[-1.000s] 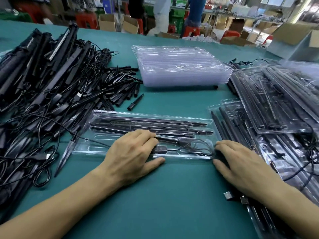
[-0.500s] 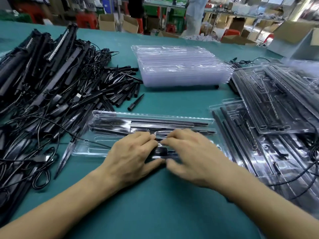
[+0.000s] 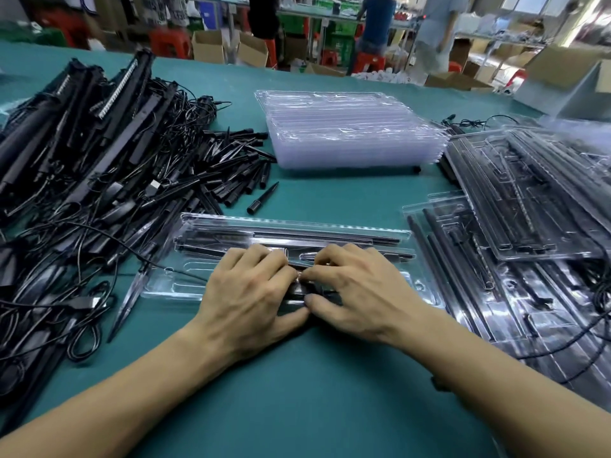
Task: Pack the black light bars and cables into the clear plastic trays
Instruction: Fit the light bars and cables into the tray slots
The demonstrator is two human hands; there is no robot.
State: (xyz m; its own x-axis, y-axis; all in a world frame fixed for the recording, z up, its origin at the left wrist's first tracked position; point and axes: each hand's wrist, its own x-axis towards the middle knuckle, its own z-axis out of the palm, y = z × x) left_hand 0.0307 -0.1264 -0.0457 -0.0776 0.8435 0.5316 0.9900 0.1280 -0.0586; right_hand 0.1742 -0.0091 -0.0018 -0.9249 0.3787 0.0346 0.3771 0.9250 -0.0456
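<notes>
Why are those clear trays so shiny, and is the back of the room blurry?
Head view: light glares off the stack of empty trays and the packed trays; people and boxes behind the table are soft; the wide lens stretches the near corners; left hand and right hand, pinching a black cable part, look sharp.

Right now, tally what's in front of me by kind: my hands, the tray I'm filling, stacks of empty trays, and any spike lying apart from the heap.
Hands: 2, left hand and right hand, both pinching the black cable
Tray being filled: 1
Stack of empty trays: 1
Black spike apart from the heap: 1
Total: 5
</notes>
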